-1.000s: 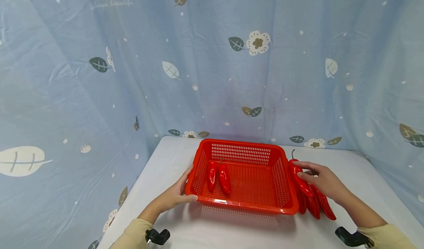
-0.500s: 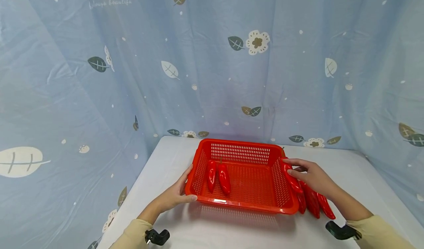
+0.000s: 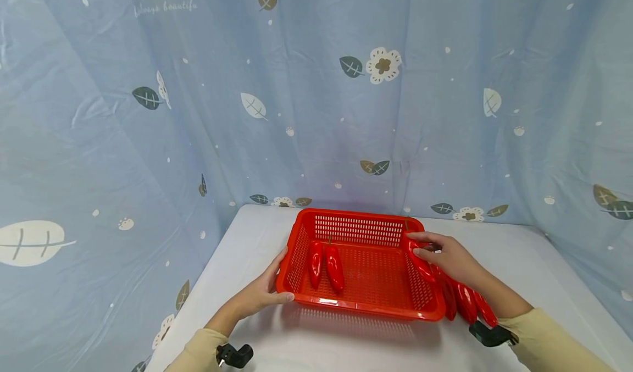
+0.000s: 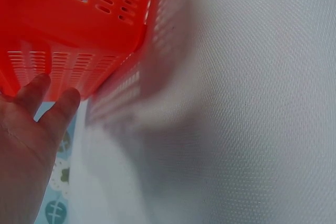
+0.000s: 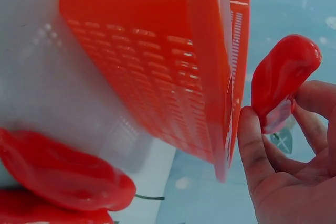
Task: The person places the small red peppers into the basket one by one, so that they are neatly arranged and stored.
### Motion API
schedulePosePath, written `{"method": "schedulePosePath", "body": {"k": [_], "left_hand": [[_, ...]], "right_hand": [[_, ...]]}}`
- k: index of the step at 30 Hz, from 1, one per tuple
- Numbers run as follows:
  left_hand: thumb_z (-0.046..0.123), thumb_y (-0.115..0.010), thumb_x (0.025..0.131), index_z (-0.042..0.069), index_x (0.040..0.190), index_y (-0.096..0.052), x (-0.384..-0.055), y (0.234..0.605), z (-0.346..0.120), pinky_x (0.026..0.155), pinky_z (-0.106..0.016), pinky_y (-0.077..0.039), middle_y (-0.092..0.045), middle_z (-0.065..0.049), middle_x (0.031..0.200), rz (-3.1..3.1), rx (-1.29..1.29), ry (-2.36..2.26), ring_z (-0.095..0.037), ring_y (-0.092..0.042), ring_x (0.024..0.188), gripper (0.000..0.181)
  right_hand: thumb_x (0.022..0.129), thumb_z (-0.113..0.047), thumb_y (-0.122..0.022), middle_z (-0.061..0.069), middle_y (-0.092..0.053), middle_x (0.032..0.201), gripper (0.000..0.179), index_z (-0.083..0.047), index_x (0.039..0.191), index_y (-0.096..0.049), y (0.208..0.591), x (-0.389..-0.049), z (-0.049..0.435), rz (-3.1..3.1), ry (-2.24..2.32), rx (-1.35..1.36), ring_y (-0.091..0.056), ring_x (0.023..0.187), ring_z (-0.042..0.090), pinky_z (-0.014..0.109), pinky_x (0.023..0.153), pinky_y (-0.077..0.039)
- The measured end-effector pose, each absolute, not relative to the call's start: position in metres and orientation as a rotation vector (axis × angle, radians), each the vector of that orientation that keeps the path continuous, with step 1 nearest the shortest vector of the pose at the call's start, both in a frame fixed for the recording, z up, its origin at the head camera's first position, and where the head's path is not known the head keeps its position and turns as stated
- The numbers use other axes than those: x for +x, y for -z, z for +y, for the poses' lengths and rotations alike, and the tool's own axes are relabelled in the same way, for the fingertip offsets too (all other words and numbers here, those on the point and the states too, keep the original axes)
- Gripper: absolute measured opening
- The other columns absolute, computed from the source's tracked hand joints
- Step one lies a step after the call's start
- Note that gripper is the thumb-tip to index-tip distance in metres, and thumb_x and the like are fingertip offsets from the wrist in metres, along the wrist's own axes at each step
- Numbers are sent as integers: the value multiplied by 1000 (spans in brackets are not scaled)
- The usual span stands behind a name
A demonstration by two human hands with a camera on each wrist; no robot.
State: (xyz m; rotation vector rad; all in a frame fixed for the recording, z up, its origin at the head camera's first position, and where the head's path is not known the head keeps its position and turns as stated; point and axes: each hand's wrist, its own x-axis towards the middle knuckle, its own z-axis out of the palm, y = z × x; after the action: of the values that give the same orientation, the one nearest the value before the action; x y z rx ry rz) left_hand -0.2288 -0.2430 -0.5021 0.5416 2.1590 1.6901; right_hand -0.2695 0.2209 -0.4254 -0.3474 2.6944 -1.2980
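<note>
Two red chili peppers (image 3: pixel 334 267) lie in the plastic basket (image 3: pixel 361 307) the spread left hand (image 3: pixel 257 295) touches, the right hand (image 3: pixel 449 257) pinches another pepper (image 3: pixel 419 263) above its rim, and three more peppers (image 3: pixel 466 304) lie outside toward the tabletop's (image 3: pixel 536 267) right edge.

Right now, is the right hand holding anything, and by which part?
The right hand pinches a red pepper around its stem-side half, leaving the tip end free.

A glossy red pepper (image 3: pixel 420 266) slanted, pinched in the right hand (image 3: pixel 449 255); the slotted red basket (image 3: pixel 366 307) touched the left hand (image 3: pixel 262 290). Two peppers (image 3: pixel 334 267) lay between the hands, other peppers (image 3: pixel 466 305) just below the right.
</note>
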Motion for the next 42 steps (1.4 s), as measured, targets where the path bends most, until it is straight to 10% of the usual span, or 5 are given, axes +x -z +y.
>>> {"method": "schedulePosePath", "body": {"k": [42], "left_hand": [[25,-76,90,33,164,1,-228,503,-242,106,-32,-44,-14,-11,167,2144,533,-1706,-36,-41,141,107]], "right_hand": [[97,-19,-70,15,-64,130,39,-12,135,-65,427,-312,161,2591,1382,-592,-65,95,22,38,81,-59]]}}
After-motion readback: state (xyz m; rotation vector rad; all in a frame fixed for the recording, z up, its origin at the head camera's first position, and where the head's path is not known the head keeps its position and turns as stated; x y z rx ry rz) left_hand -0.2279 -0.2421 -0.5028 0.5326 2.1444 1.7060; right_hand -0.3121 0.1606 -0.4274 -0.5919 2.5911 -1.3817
